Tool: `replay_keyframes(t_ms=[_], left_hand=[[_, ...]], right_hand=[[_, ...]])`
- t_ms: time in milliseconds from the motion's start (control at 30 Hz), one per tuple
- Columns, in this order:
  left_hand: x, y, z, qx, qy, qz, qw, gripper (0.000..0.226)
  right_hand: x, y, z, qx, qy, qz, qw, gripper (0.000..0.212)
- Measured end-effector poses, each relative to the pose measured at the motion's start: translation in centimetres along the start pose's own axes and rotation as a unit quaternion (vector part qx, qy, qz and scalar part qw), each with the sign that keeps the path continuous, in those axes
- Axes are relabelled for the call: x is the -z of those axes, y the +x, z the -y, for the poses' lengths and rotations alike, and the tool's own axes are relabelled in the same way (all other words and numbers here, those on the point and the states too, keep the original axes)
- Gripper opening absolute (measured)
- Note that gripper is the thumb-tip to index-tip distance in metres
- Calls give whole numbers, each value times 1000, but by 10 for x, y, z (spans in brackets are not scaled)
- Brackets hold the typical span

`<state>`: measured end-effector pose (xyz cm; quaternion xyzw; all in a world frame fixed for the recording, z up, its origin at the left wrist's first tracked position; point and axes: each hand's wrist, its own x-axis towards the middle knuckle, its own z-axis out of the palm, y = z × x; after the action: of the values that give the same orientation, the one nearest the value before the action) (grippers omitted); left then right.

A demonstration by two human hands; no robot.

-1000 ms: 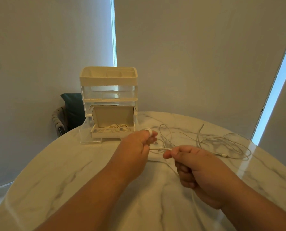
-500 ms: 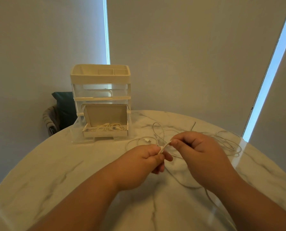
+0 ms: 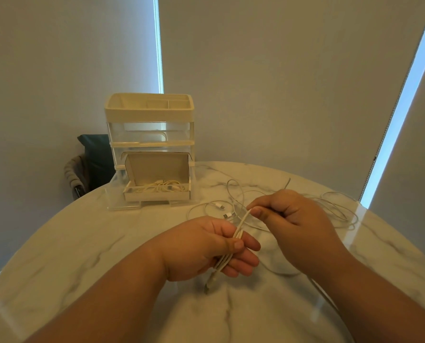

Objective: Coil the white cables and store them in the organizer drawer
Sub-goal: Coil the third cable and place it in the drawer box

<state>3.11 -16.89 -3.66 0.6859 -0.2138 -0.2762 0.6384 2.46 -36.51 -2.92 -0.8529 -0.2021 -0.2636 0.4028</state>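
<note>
Left hand: we see it palm-up over the table; thumb pressed down on a folded bundle of white cable, so the grip is clamped on the strands; we judge this keeps the finished folds from springing apart.
Right hand: thumb and forefinger pinched together on the far bend of the same bundle, just beside the left fingertips; we take it as the feeding hand, laying each new length against the held folds.
Bundle axis: long and narrow, running from near-left to far-right; one connector end hangs below the left palm, pointing down toward the table.
Slack: the rest of this cable trails off under the right wrist; its far end is hidden.
Loose cables: sprawled on the table beyond the hands, two small plugs lying near the middle; not yet coiled.
Organizer: at the far left edge of the table; its bottom drawer pulled out toward us with a cardboard flap propped behind, one coiled cable already inside; left open, we think, to receive the next bundle.
</note>
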Motion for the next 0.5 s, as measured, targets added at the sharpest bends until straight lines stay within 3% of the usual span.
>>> replay_keyframes(t_ms=[267, 367, 500], left_hand=[[1, 0, -2, -21, 30, -27, 999, 25], [-1, 0, -4, -27, 14, -51, 998, 34], [-2, 0, -8, -52, 6, -84, 995, 29]], right_hand=[[-1, 3, -9, -19, -35, 16, 999, 17], [-2, 3, -7, -48, 16, 18, 999, 14], [-3, 4, -13, -117, 84, 60, 988, 11]])
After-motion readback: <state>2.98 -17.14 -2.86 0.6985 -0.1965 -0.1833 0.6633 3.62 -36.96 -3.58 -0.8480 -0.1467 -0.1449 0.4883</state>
